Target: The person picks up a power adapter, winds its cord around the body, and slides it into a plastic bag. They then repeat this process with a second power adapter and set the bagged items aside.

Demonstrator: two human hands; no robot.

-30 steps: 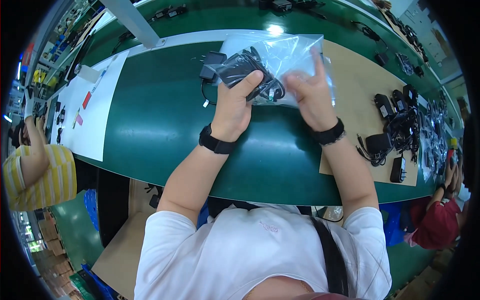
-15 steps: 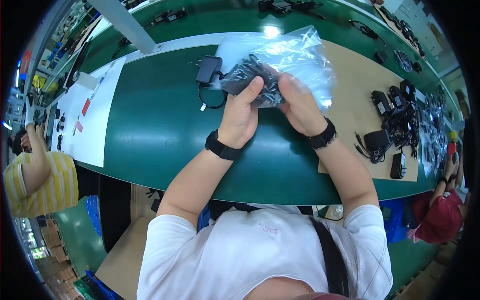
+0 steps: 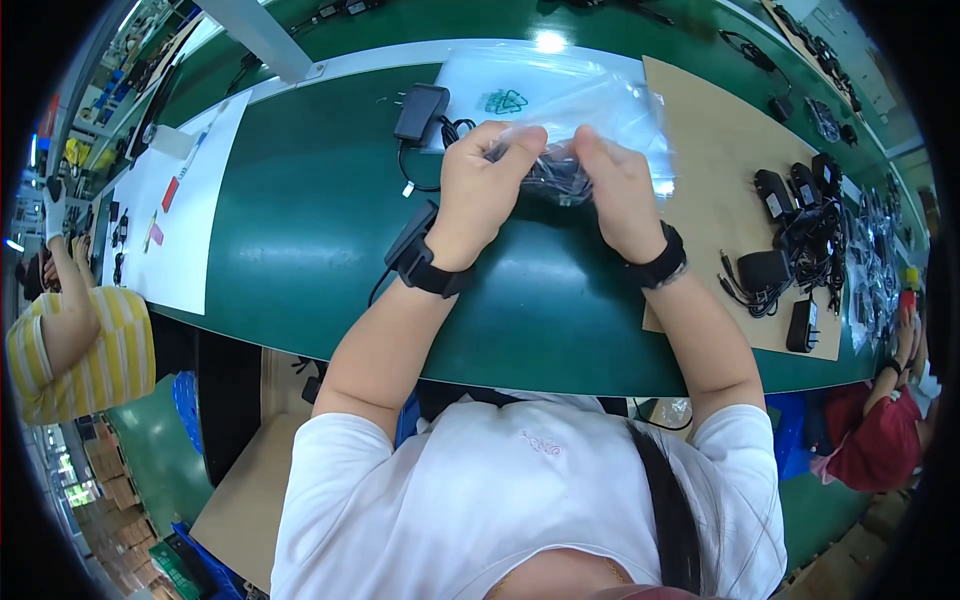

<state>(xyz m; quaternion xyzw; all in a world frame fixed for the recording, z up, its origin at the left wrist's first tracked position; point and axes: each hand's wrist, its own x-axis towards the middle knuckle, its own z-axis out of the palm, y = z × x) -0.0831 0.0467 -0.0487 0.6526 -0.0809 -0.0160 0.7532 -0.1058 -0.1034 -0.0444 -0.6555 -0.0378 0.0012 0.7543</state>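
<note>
Between my hands is a clear plastic bag (image 3: 562,182) with a black cable or adapter bundled inside, held just over the table's far part. My left hand (image 3: 482,185) grips its left side, thumb on top and fingers curled. On the other side my right hand (image 3: 622,195) pinches the plastic between thumb and fingers. A black power adapter (image 3: 421,112) with prongs and a coiled cable lies left of my left hand. Behind the held bag lie flat clear plastic bags (image 3: 590,90) with a green printed mark. Black bands (image 3: 436,277) circle both wrists.
Several black adapters with cables (image 3: 800,235) lie on a brown board (image 3: 700,140) at right, with bagged ones (image 3: 872,265) beyond. A white sheet (image 3: 190,235) with a red-labelled marker is at left. A metal post (image 3: 258,40) rises behind. Other people work at both sides.
The held bag's loose plastic, earlier spread toward the upper right, is now gathered down between my hands. The printed flat bags behind show more. My left wrist has turned, bringing a black box into view.
</note>
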